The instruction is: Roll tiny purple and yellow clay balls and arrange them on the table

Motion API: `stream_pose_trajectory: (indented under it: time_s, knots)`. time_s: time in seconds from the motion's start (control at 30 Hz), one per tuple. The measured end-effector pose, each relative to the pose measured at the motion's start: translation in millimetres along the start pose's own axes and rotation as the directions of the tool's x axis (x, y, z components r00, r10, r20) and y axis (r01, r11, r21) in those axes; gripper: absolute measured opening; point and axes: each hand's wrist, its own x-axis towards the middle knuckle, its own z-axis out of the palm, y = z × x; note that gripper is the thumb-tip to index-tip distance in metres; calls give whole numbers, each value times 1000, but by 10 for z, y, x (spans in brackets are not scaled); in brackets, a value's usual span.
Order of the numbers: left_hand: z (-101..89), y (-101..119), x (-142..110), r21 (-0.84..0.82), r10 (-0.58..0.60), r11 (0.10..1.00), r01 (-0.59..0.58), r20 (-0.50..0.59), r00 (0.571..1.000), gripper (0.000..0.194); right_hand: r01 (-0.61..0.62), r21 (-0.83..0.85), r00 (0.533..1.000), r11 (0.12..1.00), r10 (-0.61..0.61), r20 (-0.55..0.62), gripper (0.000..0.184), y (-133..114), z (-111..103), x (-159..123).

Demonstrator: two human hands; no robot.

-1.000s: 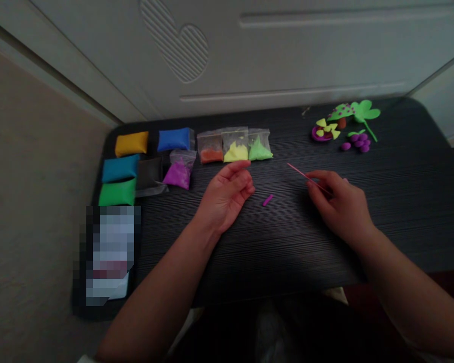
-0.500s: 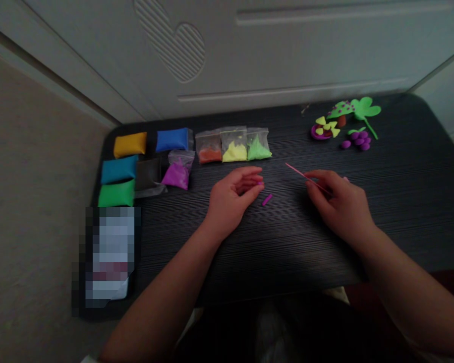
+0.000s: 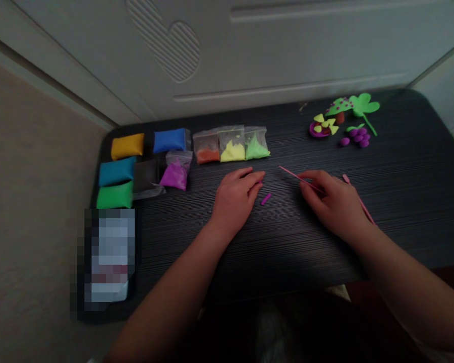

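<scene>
My left hand (image 3: 235, 197) is over the middle of the dark table, thumb and fingers brought together on a small bit of purple clay (image 3: 260, 182) that mostly hides between the fingertips. Just below those fingertips a short purple clay roll (image 3: 266, 198) lies on the table. My right hand (image 3: 331, 201) grips a thin pink modelling tool (image 3: 290, 174), whose narrow tip points up and left toward the left hand. A second pink modelling tool (image 3: 364, 207) lies on the table beside my right hand, partly covered by the wrist.
Clay bags stand at the back, including brown (image 3: 208, 154), yellow (image 3: 232, 150) and light green (image 3: 256, 148). More packs, such as purple (image 3: 175, 175) and blue (image 3: 169, 140), sit left, above a blurred-out phone-like object (image 3: 113, 257). Finished clay shapes, including purple grapes (image 3: 359, 136) and a green clover (image 3: 363, 106), lie back right.
My left hand has turned palm-down and its fingers have drawn closer together. My right hand has shifted slightly left with the pink tool, showing more of the second tool.
</scene>
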Motion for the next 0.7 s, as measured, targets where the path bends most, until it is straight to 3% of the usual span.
stream_pose_trajectory:
  time_s: [0.53,0.7]
  knots:
    - [27,19,35,7,153,988,-155,134,979,30,-16,9,1000,1000,16,-10,21,-12,-16,-3]
    - [-40,38,-37,29,114,993,-116,55,992,27,-3,63,997,998,-2,80,23,-71,-31,-71]
